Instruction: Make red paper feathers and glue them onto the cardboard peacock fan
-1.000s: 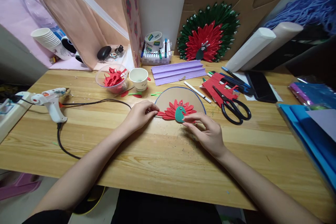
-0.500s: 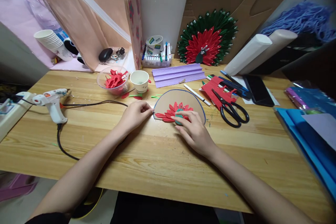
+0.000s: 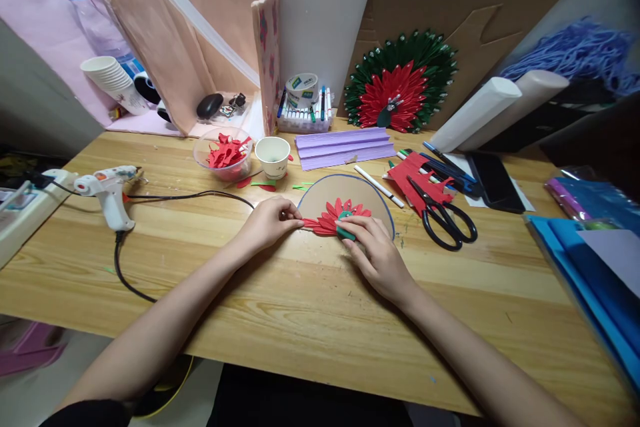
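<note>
A cardboard piece with a rounded, blue-outlined edge (image 3: 320, 192) lies on the table, with pointed red paper petals (image 3: 327, 219) fanned across its lower part. My left hand (image 3: 270, 223) is closed in a pinch at its left corner, by the tip of the leftmost petal; the fingers hide the corner itself. Over the petals' centre is a small green paper piece (image 3: 345, 232). My right hand (image 3: 377, 253) has its fingers on top of that piece and its thumb below, gripping it.
Black scissors (image 3: 445, 220) lie over red paper (image 3: 413, 180) on the right. Behind are a paper cup (image 3: 273, 159), a bowl of red scraps (image 3: 225, 155) and purple crepe paper (image 3: 345, 149). A corded glue gun (image 3: 113, 193) stands left. A finished red-green fan (image 3: 400, 83) leans behind.
My left fingertips have shifted to the petal tip at the cardboard's corner. My right fingers have drawn together around the green piece, which looks more tilted. The whole view has shifted slightly.
</note>
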`<state>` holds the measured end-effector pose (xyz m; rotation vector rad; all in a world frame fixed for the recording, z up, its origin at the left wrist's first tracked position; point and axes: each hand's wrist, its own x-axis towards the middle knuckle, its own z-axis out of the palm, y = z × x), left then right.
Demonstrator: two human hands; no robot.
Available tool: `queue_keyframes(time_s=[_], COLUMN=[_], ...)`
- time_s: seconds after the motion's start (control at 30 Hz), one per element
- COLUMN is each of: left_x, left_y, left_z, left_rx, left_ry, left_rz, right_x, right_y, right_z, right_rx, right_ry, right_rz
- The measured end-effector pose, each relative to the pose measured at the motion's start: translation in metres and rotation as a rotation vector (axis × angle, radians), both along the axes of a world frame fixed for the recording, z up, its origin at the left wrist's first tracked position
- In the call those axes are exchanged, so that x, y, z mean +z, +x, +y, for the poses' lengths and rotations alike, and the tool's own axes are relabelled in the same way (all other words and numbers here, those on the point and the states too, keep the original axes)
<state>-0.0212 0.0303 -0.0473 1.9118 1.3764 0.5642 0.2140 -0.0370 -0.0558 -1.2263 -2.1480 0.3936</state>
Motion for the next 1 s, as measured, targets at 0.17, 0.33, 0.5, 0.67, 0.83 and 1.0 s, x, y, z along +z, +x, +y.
queue_keyframes(time_s=[0.17, 0.33, 0.5, 0.67, 0.83, 1.0], left_x=[-0.0024, -0.0021, -0.0013, 0.0029, 0.0041, 0.0005], left_y=[0.0008, 0.0024, 0.0061, 0.0086, 0.0038, 0.0021], left_z=[0.0007, 0.0015, -0.0005, -0.003, -0.0013, -0.0031], left_rx=[0.014, 0.023, 0.077, 0.19, 0.128, 0.106], left_ry=[-0.047, -0.107, -0.199, -0.324, -0.347, -0.239], left_rz=[-0.044, -0.139, -0.289, -0.357, -0.274, -0.189], right_x=[-0.0001, 0.0005, 0.0012, 0.0006, 0.0011, 0.0021], right_y=[0.0008, 0.0018, 0.0022, 0.0019, 0.0021, 0.0024], right_z=[0.0002, -0.0001, -0.0007, -0.0001, -0.0002, -0.0012], right_rx=[-0.004, -0.012, -0.013, -0.012, -0.01, -0.016], right_ry=[0.003, -0.002, -0.013, -0.018, -0.018, -0.016], right_rz=[0.037, 0.062, 0.077, 0.084, 0.09, 0.096])
